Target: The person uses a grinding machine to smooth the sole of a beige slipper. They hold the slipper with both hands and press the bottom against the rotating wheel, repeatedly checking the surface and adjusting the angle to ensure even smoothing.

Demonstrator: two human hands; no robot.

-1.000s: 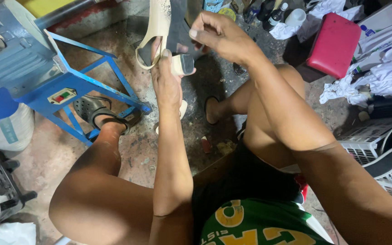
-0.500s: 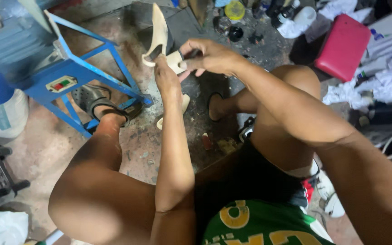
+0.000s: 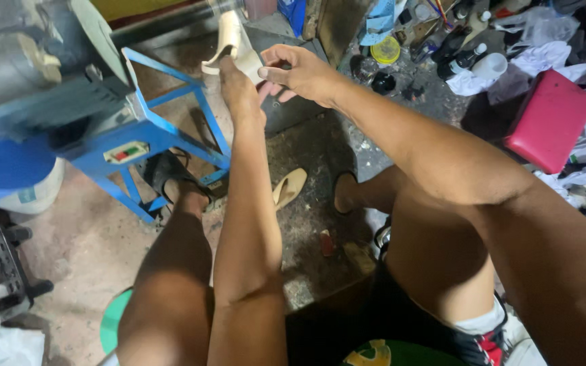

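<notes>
Left hand closed around a cream shoe sole, held up in front of the seated person, near the blue metal stand; right hand pinching the sole's lower end between thumb and fingers, a narrow grip; sole is off the floor, both hands on it. Judging by look: light, thin, curved, smooth moulded stuff, likely stiff with some flex; probably not fragile, may be a bit slick; best held along the edges or at the narrow waist, as now.

Stand is painted angle steel with a small switch box; grey machine body above it, partly cut off. Floor is rough stained concrete; a tan flat insole lies on it between the feet; left foot in a dark sandal. Red padded stool to the right; bottles and a yellow lid cluttered beyond; white cloth nearby.
</notes>
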